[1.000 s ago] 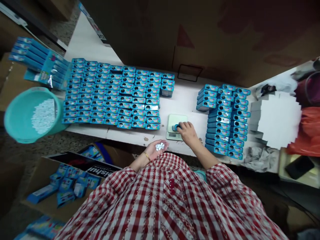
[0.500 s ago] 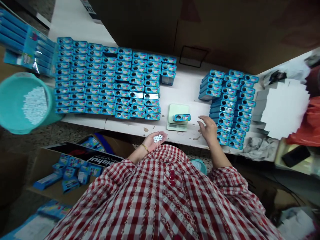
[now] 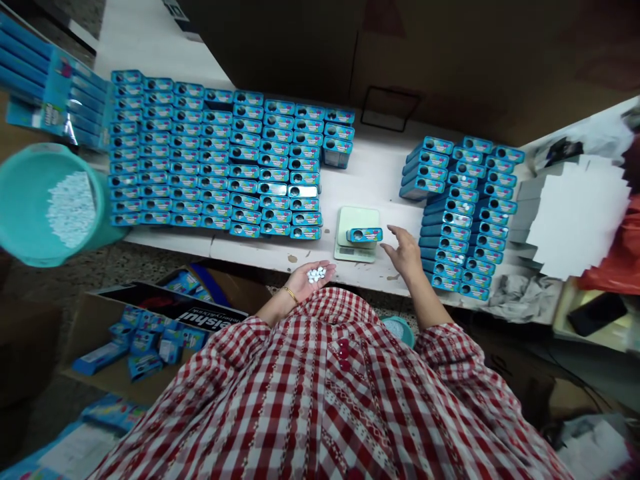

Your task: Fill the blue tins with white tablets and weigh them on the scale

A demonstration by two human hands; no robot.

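My left hand (image 3: 306, 283) lies palm up at the front edge of the table, its fingers stretched out. A small heap of white tablets (image 3: 316, 274) rests in the palm. To its upper right a pale green kitchen scale (image 3: 359, 215) bears one narrow blue box (image 3: 365, 235), which has a dark round spot on its upper face. Just right of the scale, my right hand (image 3: 406, 253) hovers with thumb and fingers apart, holding nothing. It is close to the blue box but does not touch it.
Rows of blue boxes (image 3: 215, 170) cover the table's left; more blue boxes (image 3: 457, 220) stand right. A turquoise bucket (image 3: 20, 200) of white tablets is far left. Below is a cardboard box (image 3: 80, 333) of blue packs. White card sheets (image 3: 575, 220) are stacked far right.
My right hand has moved left, from beside the right-hand boxes towards the blue box on the scale. My left hand stays in place with the tablets.
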